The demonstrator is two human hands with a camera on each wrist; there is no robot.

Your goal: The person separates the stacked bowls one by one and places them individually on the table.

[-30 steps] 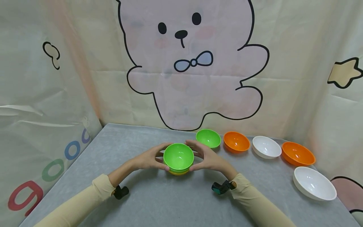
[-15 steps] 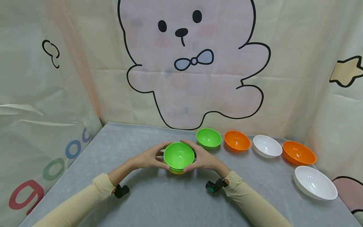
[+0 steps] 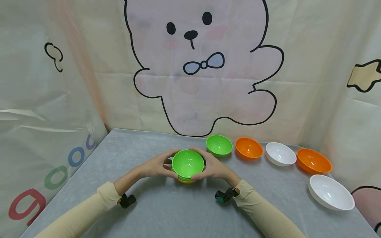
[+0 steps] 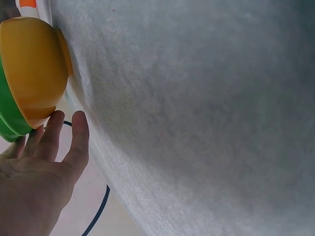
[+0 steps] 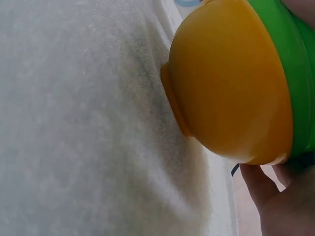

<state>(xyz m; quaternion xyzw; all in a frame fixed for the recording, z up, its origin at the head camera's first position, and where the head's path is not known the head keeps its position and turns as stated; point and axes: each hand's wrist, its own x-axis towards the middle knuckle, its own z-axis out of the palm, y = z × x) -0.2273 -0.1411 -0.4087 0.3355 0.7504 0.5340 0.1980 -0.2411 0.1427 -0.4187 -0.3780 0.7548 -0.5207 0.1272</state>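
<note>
In the head view a green bowl (image 3: 188, 164) sits nested at the top of a stack at mid-table. More green shows below its rim, and underneath is a yellow bowl (image 5: 231, 83), its foot right at the tabletop in both wrist views. My left hand (image 3: 156, 164) holds the stack's left side, thumb at the front and fingers behind. From the other side my right hand (image 3: 214, 166) grips it the same way. Fingertips (image 4: 55, 120) of the left hand reach the yellow bowl's side in the left wrist view. The far fingers are partly hidden behind the bowls in the head view.
Behind and right of the stack stand another green bowl (image 3: 219, 145), an orange bowl (image 3: 248, 148), a white bowl (image 3: 280, 154), a larger orange bowl (image 3: 314, 161) and a larger white bowl (image 3: 331, 192). Printed curtains (image 3: 315, 82) border the grey-covered table (image 3: 184, 211).
Over the last second my right hand has moved left and closed in against the stack. The left hand and the bowls keep their places.
</note>
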